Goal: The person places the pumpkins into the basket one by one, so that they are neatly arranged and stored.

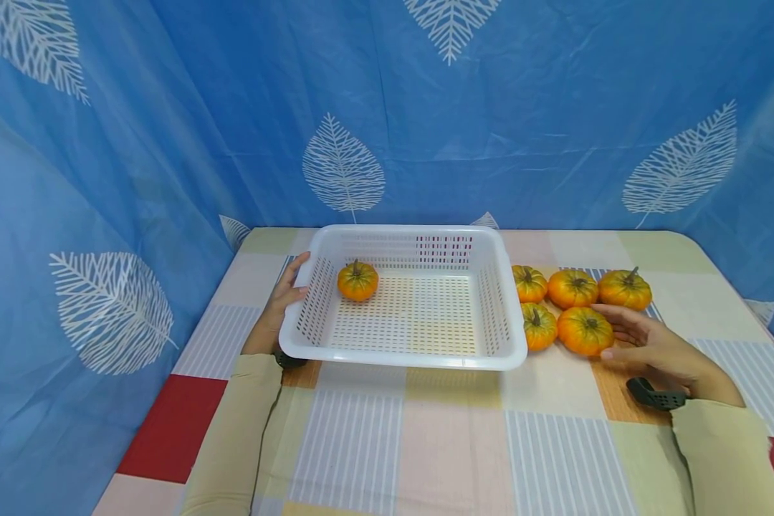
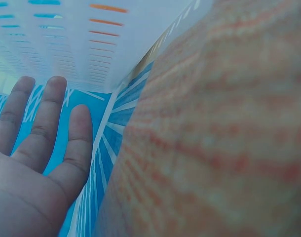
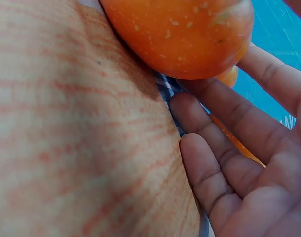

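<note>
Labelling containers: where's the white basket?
Head view, centre: the white plastic basket sits between the left hand and five small pumpkins on its right.

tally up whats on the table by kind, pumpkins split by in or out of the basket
White basket: 1
Pumpkin inside it: 1
Pumpkins outside it: 5
Total: 7 things, 6 of them pumpkins

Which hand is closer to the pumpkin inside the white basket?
Left. The left hand is at the left side of the white basket, just across its wall from the pumpkin inside. The right hand is beyond the opposite side, at a pumpkin outside.
</note>
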Tool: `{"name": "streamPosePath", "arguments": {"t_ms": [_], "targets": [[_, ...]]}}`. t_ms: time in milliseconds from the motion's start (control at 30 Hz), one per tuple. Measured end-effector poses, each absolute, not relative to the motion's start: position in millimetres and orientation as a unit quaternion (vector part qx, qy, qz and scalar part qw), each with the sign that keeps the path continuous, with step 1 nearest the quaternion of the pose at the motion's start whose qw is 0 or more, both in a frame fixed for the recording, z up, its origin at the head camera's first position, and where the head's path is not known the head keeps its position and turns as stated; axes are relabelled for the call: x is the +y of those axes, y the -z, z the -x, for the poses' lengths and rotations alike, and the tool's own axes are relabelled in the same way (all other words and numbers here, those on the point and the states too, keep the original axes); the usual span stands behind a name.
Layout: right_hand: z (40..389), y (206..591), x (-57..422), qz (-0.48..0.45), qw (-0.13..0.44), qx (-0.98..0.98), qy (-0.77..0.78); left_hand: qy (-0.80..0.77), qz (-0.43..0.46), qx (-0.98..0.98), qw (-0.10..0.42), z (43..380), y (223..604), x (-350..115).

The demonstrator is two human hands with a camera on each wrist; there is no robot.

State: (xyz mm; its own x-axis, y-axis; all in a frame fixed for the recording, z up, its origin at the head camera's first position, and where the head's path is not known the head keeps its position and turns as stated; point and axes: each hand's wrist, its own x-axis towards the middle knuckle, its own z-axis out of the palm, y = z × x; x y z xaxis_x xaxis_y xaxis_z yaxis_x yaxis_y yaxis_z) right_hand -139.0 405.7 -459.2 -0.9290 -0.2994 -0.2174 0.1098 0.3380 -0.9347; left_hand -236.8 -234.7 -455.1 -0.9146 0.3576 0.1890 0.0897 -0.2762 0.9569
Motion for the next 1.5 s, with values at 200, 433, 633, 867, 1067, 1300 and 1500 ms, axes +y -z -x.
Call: {"name": "streamPosePath", "arguments": {"t_ms": [200,433,633,867,1067,1300,1500], "targets": [[139.4,458.5,405.1,0.058,0.177,0.805,0.563,-0.776,-0.186,0.596,0.089,237.1,454.9,-234.2],[139.6,458.8,405.9,0.06,0.178,0.796,0.575,-0.783,-0.21,0.579,0.088,238.5,458.7,-236.8],[139.0,458.0,407.7,0.076,0.151,0.81,0.562,-0.779,-0.205,0.586,0.083,237.9,456.9,-235.7],[138.4,458.7,409.3,0.098,0.119,0.808,0.569,-0.778,-0.178,0.597,0.081,237.6,454.0,-233.3],[138.0,459.5,411.5,0.097,0.106,0.81,0.569,-0.781,-0.179,0.593,0.077,237.4,455.0,-233.4],[137.7,457.6,412.8,0.09,0.1,0.811,0.569,-0.781,-0.204,0.585,0.083,237.2,455.8,-234.9],[137.9,454.2,411.9,0.106,0.091,0.814,0.563,-0.782,-0.208,0.581,0.086,237.6,455.3,-235.6]]}}
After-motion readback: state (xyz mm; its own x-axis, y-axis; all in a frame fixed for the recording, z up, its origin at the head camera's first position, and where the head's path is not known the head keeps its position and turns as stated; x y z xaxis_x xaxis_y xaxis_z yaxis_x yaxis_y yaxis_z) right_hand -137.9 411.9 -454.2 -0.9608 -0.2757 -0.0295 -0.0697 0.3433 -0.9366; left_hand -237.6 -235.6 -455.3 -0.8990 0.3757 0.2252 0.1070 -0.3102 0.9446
